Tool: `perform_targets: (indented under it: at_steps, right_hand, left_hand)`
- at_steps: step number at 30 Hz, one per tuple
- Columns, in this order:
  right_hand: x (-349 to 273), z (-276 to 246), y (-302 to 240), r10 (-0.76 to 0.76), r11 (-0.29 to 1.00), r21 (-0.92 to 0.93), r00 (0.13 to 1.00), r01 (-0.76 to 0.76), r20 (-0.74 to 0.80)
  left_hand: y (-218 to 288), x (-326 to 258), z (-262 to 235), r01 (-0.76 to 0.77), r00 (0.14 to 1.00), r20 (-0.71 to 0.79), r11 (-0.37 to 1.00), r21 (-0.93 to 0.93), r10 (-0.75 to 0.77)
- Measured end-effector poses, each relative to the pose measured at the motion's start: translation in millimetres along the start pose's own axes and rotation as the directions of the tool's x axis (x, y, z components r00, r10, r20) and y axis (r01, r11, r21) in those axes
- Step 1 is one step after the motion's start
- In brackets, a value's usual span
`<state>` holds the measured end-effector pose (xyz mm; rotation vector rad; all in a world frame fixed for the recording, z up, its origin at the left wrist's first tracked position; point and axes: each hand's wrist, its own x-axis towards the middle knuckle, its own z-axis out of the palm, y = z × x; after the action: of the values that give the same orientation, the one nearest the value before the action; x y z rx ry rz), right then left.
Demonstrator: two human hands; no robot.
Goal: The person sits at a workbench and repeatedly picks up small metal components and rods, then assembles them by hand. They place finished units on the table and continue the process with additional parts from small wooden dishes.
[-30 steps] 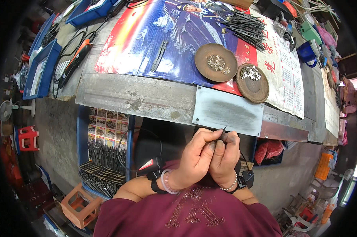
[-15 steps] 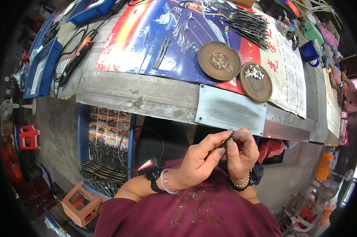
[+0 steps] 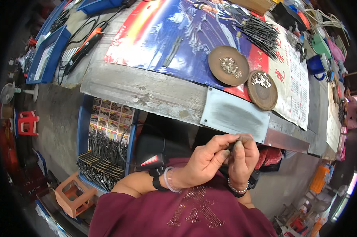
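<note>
My hands are sitting a bit further right & lower than a sec ago, and my right hand (image 3: 241, 158) is now turned more upright, fingers up top. My left hand (image 3: 204, 162) is reaching across to meet it. Both hands are pinching one small dark metal piece (image 3: 234, 143) btw the fingertips, thumbs & first fingers pressed tight on it, other fingers curled in. The piece is up in the air, just below the grey metal plate (image 3: 234, 114) at the edge of the bench (image 3: 147, 91), over my lap. It's too tiny to see what shape it is.

I think I'm fitting or twisting the piece, so I'm trying to hold it close to the tips, keep one hand still & let the other do the turning, nice & slow so it doesn't pop out.

Up on the bench 2 round brown dishes, the left dish (image 3: 228, 65) & the right dish (image 3: 262, 89), are holding little shiny bits. A pile of thin dark rods (image 3: 259, 33) is lying behind them. An orange tool (image 3: 87, 41) w/ a black cord is lying far left.
</note>
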<state>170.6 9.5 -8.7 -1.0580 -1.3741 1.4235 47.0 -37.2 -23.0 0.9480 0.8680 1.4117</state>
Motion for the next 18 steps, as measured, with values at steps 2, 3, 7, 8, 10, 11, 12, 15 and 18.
perform_targets:
  at_steps: [2, 3, 7, 8, 10, 11, 12, 15, 18]
  right_hand:
    - [2.7, -1.1, 2.7, -0.241, 0.926, -0.293, 0.97, 0.24, 0.035]
    - [3.6, -0.5, 5.1, -0.328, 0.86, -0.4, 0.944, 0.317, 0.042]
    - [4.4, 2.2, 11.4, -0.319, 0.883, -0.364, 0.948, 0.297, 0.002]
    - [5.2, 1.7, 11.1, -0.255, 0.942, -0.228, 0.967, 0.246, -0.01]
    - [7.4, 0.0, 9.3, -0.08, 0.995, 0.052, 0.996, 0.081, -0.025]
    - [8.4, -0.7, 8.3, -0.096, 0.991, 0.089, 0.995, 0.097, -0.016]
    - [9.3, -1.0, 7.8, -0.183, 0.982, -0.04, 0.983, 0.184, 0.02]
    - [9.2, 0.5, 8.9, -0.398, 0.848, -0.318, 0.906, 0.423, 0.142]
    - [4.9, 6.9, 13.9, -0.408, 0.831, -0.369, 0.907, 0.416, 0.105]
  left_hand:
    - [0.8, 0.5, -1.2, -0.017, 1.0, 0.023, 1.0, 0.018, 0.016]
    - [1.3, 0.8, -1.5, -0.049, 0.999, 0.012, 0.996, 0.071, 0.048]
    - [1.9, 3.1, -2.6, -0.085, 0.996, -0.005, 0.984, 0.159, 0.087]
    - [3.0, 2.5, -3.0, -0.029, 1.0, 0.006, 0.994, 0.109, 0.029]
    - [5.0, 1.8, -3.0, 0.014, 1.0, 0.007, 1.0, 0.017, -0.014]
    - [5.7, 1.7, -2.4, -0.001, 1.0, -0.007, 1.0, -0.028, 0.0]
    - [6.2, 2.1, -2.5, -0.024, 1.0, -0.005, 0.997, -0.074, 0.023]
    - [7.2, 4.3, -5.5, -0.086, 0.994, -0.069, 0.993, -0.077, 0.081]
    - [10.0, 3.2, -9.3, -0.119, 0.988, -0.082, 0.983, 0.143, 0.132]
